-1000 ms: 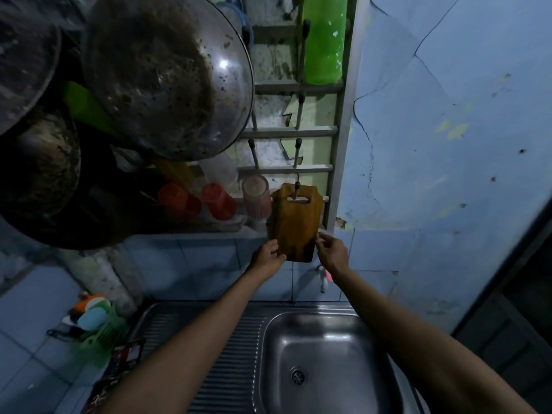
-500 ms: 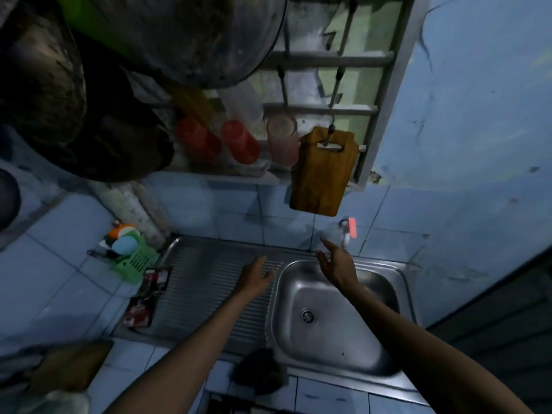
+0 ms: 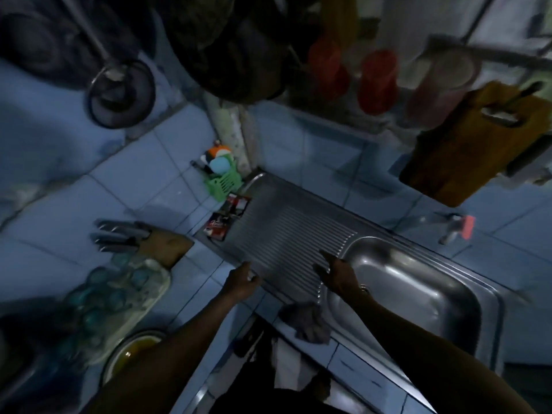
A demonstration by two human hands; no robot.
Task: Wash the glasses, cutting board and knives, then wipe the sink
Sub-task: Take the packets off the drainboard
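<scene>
I see a dim, blue-tinted view: motion blur throughout, glare on the sink (image 3: 418, 282), edges bowed by the wide lens.

A brown wooden board (image 3: 466, 144) hangs tilted from a hook at 2 o'clock. Knives (image 3: 116, 236) lie in a block at 9 o'clock, glasses (image 3: 101, 291) below them. The steel sink (image 3: 418, 282) sits at 4 o'clock.
</scene>
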